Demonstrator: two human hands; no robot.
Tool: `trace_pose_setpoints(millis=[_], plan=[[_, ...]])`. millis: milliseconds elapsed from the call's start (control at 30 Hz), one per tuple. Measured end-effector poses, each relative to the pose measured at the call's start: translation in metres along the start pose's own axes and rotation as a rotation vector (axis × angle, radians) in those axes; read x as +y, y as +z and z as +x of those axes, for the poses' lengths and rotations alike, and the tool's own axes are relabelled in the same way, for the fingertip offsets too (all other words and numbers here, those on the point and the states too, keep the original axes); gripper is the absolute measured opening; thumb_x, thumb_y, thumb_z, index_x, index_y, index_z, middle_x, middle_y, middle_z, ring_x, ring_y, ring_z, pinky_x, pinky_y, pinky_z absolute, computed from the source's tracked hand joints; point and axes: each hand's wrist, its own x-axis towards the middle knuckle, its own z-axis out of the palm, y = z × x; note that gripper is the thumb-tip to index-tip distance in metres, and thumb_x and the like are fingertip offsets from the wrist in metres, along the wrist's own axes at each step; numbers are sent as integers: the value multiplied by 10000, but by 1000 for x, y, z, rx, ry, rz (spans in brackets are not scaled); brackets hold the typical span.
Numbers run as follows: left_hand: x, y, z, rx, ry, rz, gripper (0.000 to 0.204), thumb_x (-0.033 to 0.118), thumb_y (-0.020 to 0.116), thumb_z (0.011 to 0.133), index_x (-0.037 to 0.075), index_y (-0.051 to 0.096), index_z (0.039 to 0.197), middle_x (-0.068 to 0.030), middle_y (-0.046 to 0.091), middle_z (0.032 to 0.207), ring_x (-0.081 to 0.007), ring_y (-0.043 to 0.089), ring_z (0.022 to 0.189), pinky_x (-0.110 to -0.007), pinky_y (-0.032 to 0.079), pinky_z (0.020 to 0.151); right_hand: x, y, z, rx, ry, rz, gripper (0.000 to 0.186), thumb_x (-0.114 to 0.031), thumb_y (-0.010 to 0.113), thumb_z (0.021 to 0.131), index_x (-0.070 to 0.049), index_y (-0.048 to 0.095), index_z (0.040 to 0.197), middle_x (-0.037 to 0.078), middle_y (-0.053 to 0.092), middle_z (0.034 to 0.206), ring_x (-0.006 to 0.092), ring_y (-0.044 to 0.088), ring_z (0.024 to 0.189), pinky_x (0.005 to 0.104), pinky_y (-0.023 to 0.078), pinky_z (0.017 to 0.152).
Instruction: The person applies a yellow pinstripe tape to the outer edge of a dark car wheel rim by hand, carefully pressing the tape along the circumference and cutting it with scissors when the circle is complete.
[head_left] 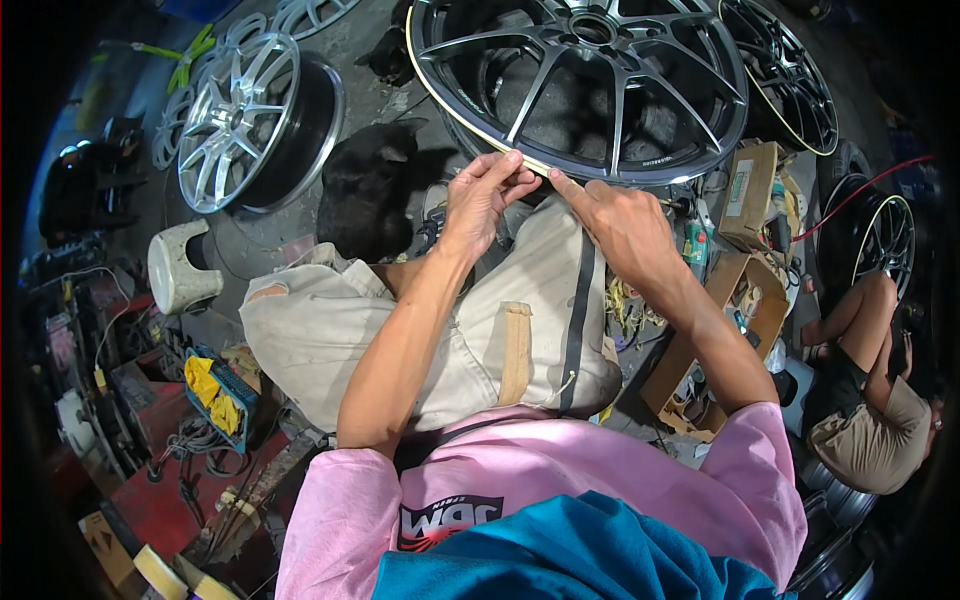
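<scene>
A large dark multi-spoke wheel [618, 62] fills the top middle, with a pale narrow strip [536, 167] along its near edge. My left hand [482, 195] pinches the strip at that edge, thumb and index finger pressed together. Just right of it, my right hand [615, 225] has its index fingertip on the strip and the other fingers curled; its thumb is hidden. Both forearms reach over my beige trousers.
Silver wheels [230, 120] stand left; more dark wheels lie right. A black animal [360, 190] lies beside my legs. A white stool [175, 265] stands left. Cardboard boxes [675, 370], a green tool [697, 240] and a red hose are right. Another person [865, 430] sits lower right.
</scene>
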Motion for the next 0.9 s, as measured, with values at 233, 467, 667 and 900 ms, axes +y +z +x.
trace_pose_setpoints(millis=[233, 467, 667, 900], plan=[[-7, 5, -3, 12, -18, -9, 193, 167, 765, 973, 7, 683, 1045, -93, 737, 948, -169, 741, 876, -350, 648, 898, 5, -3, -6, -8, -2, 29, 584, -78, 577, 928, -111, 538, 1510, 137, 653, 864, 329, 700, 733, 455, 569, 669], [-6, 4, -3, -19, 3, -13, 202, 153, 758, 978, -7, 680, 1074, -101, 737, 966, -178, 741, 891, -349, 645, 896, 11, -8, -10, -4, -23, 33, 625, -49, 573, 893, -103, 533, 1514, 146, 664, 887, 333, 704, 741, 456, 565, 671], [-5, 9, -6, 3, 27, 15, 189, 125, 760, 972, -5, 656, 1062, -106, 733, 963, -182, 740, 889, -346, 644, 893, 13, -10, -10, -28, -21, 16, 612, -44, 568, 893, -96, 548, 1502, 151, 659, 886, 333, 700, 743, 452, 562, 669], [-7, 12, -4, 4, 47, 68, 183, 96, 761, 965, 8, 621, 1044, -104, 720, 968, -169, 727, 889, -346, 644, 895, 18, -14, -6, -64, -22, 13, 499, -72, 587, 928, -78, 615, 1425, 158, 688, 913, 339, 713, 773, 445, 566, 684]])
